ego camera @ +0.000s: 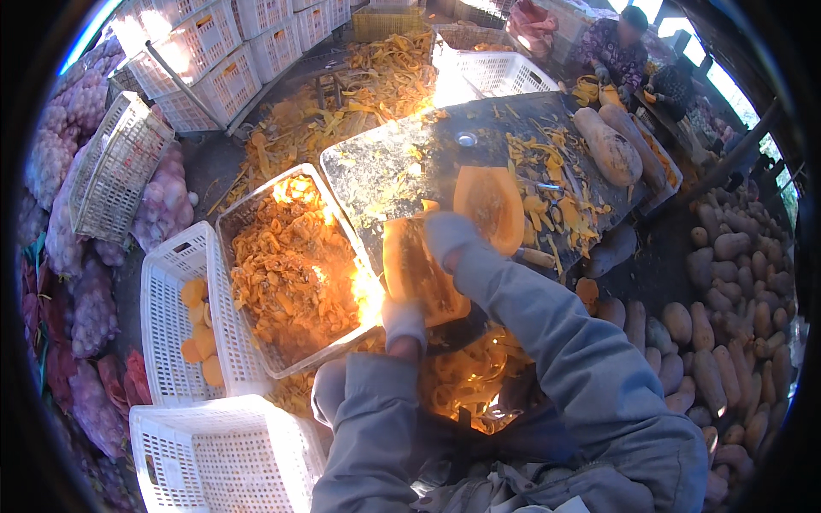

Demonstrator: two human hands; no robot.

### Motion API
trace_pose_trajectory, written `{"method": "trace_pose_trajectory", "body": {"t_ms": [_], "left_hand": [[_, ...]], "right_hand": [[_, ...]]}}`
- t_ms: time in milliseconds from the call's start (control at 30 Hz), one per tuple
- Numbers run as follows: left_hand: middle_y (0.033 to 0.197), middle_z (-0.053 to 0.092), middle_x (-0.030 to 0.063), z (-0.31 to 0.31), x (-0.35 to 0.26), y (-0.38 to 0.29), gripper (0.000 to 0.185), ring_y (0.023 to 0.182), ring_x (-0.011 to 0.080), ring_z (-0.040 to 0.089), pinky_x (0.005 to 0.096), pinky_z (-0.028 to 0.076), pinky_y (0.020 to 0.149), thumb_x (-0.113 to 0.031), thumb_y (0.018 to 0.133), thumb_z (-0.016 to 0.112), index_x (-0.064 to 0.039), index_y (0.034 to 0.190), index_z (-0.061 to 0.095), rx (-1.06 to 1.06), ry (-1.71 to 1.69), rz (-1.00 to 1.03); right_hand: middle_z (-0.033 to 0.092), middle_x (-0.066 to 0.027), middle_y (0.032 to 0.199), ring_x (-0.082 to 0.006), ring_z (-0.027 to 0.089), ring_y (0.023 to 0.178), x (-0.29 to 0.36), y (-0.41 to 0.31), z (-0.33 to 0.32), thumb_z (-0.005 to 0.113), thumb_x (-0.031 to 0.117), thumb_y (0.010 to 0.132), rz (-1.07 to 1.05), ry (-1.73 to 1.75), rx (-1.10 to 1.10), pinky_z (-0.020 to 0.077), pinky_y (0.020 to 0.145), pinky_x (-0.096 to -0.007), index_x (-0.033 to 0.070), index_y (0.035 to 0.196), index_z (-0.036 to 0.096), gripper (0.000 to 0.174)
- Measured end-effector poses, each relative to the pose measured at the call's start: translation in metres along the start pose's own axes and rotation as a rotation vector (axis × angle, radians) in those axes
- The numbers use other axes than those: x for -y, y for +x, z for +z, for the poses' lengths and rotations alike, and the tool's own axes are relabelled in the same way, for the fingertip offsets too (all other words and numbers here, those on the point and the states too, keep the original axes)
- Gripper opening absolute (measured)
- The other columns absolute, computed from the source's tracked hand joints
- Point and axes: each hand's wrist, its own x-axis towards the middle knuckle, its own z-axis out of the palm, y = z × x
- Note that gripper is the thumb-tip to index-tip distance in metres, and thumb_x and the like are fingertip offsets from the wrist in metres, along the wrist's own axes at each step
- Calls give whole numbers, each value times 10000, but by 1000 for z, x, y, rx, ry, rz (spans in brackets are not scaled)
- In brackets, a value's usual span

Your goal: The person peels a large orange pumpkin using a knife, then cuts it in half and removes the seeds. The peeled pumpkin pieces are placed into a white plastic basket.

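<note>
A halved, peeled pumpkin [410, 256] with a hollowed middle lies at the near edge of the dark work table. My left hand [403, 320], in a light glove, grips its lower left end. My right hand [449, 237], also gloved, is closed at the pumpkin's upper part; its fingers are blurred, and whether a tool is in them cannot be told. Another pumpkin half [489, 208] rests cut face up just beyond. A wooden-handled tool [537, 258] lies right of it, with a metal peeler [555, 211] among peel strips farther back.
A crate of orange pulp [292, 276] adjoins the table [397, 144] on the left, beside a white crate with pumpkin pieces [204, 340] and another white crate [231, 455]. Whole pumpkins [608, 146] lie at the table's right; many more cover the floor. Two people sit at upper right.
</note>
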Motion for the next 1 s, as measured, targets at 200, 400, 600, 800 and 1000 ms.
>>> {"method": "trace_pose_trajectory", "body": {"t_ms": [200,400,600,800,1000], "left_hand": [[922,727,215,6,31,31,298,858,378,729,441,564,723,-180,865,680,26,1079,661,-87,23,193],[935,735,212,11,16,14,242,893,391,725,458,562,765,-187,885,662,-6,1041,695,-82,127,207],[917,736,209,21,57,51,241,899,384,725,457,567,780,-218,894,685,-24,1037,699,-161,152,230],[921,730,128,20,63,45,317,770,206,689,334,560,689,63,842,662,23,1155,678,-150,95,291],[921,719,210,7,0,-7,249,815,356,718,446,567,729,-178,897,642,-26,1094,630,-64,22,282]], "right_hand": [[761,-179,1026,-344,746,946,15,-8,-23,552,145,957,-87,-172,198,593,792,-435,40,1022,770,250],[754,-124,1198,-294,724,1122,3,-26,-6,624,179,971,-31,-249,362,596,880,-450,87,1171,775,267],[773,-135,1057,-313,747,1014,32,-69,-5,584,189,960,-45,-186,344,586,842,-443,69,1047,789,253],[759,-189,1052,-345,742,999,26,-107,-16,627,238,931,-58,19,369,586,836,-444,51,1036,770,259],[752,-241,1043,-379,740,1014,-7,-55,-21,619,166,947,310,182,80,596,863,-452,19,1148,721,270]]}}
